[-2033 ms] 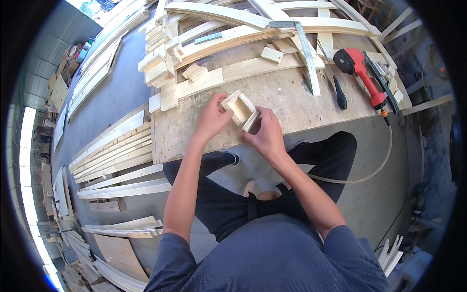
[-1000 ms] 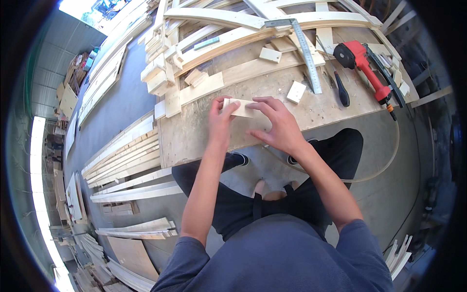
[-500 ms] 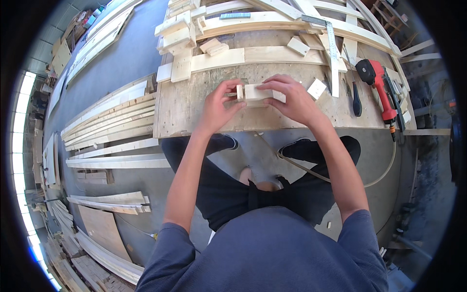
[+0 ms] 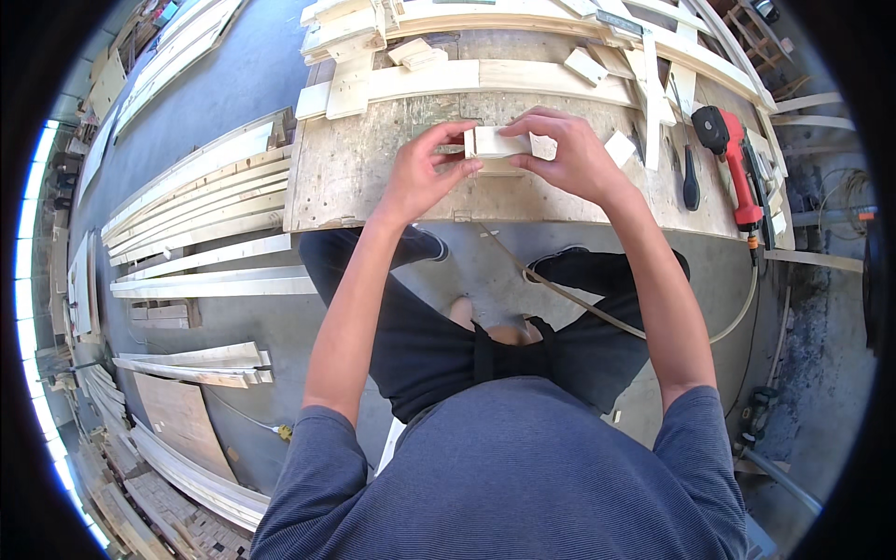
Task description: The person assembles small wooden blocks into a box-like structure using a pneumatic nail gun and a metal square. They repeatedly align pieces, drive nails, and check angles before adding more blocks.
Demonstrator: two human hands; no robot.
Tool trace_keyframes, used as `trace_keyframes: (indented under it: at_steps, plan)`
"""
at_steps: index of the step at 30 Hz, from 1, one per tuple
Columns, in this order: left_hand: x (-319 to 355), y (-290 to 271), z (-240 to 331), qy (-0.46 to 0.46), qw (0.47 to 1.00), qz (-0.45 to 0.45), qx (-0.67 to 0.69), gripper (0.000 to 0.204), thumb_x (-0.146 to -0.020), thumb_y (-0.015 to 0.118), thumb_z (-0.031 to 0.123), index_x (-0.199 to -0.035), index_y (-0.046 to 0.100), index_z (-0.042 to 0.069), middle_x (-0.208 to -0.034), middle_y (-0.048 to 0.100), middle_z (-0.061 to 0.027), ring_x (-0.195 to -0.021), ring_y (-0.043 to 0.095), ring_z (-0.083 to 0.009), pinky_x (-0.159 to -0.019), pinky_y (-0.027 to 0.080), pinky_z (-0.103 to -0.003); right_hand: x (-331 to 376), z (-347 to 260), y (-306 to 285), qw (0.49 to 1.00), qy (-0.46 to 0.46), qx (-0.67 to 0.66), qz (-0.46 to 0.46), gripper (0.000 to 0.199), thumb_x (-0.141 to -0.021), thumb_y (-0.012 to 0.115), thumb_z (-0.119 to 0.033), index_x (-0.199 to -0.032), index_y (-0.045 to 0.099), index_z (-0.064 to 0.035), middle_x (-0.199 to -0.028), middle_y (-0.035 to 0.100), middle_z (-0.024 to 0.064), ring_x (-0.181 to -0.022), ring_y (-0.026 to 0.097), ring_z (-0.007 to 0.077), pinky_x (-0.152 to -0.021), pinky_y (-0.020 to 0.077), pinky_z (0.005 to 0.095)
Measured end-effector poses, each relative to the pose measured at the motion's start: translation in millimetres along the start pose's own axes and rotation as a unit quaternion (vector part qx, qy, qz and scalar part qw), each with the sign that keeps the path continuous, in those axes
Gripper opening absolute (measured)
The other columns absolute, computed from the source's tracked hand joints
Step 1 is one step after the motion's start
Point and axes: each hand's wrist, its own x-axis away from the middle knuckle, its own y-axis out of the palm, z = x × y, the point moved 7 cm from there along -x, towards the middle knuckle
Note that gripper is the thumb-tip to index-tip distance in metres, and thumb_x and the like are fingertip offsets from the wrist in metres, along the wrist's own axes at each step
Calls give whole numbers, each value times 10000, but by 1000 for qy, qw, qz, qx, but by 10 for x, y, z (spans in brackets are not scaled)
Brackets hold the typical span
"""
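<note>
left grip pinching thin wood piece, right grip clasping pale block, both above front part of desk; step looks like fitting piece to block end; next move seems to need steady, flush alignment

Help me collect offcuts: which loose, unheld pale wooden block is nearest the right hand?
The pale rectangular wooden block between the right hand and the silver L-shaped metal square; the other loose blocks lie clearly farther from that hand.
</note>
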Motion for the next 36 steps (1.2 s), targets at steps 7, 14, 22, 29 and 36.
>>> trace_keyframes:
  at_steps: [7,14,22,29,36]
  plan:
    - [-57,7,86,-5,998,-18,-55,504,-983,881,86,-1448,690,54,-1327,752,-103,-1218,735,-193,-1044,650,-372,12,52,17,1000,-1,-2,5,438,-831,933,-64,-1252,816,-89,-1261,800,100,-1187,751,343,-1042,600,435]
    - [38,41,-14,-6,997,19,-69,545,-1013,833,27,-1513,617,41,-1443,711,-105,-1329,677,-227,-1036,642,-383,205,308,-218,980,96,-11,175,400,-863,969,-223,-1206,817,-83,-1178,808,104,-1096,753,281,-954,596,412]
    - [85,48,-42,42,996,48,-60,502,-1003,855,83,-1459,647,44,-1391,752,-106,-1251,743,-231,-1016,650,-388,580,1056,-650,926,223,234,196,674,-872,961,-320,-1424,697,-36,-1307,768,193,-1215,738,371,-1103,565,475]
    - [90,81,-18,23,998,31,-48,496,-1029,827,64,-1485,632,45,-1443,721,-74,-1315,692,-216,-1062,620,-378,1142,1270,-703,941,297,155,37,732,-805,933,-216,-1474,666,-80,-1222,731,209,-1142,732,373,-1043,589,457]
    - [97,56,-9,26,997,28,-61,477,-1034,827,73,-1470,637,48,-1446,726,-78,-1314,693,-203,-1057,628,-378,873,763,-682,967,254,-7,33,666,-747,950,-43,-1381,763,-126,-1434,692,132,-1124,718,312,-967,641,404]
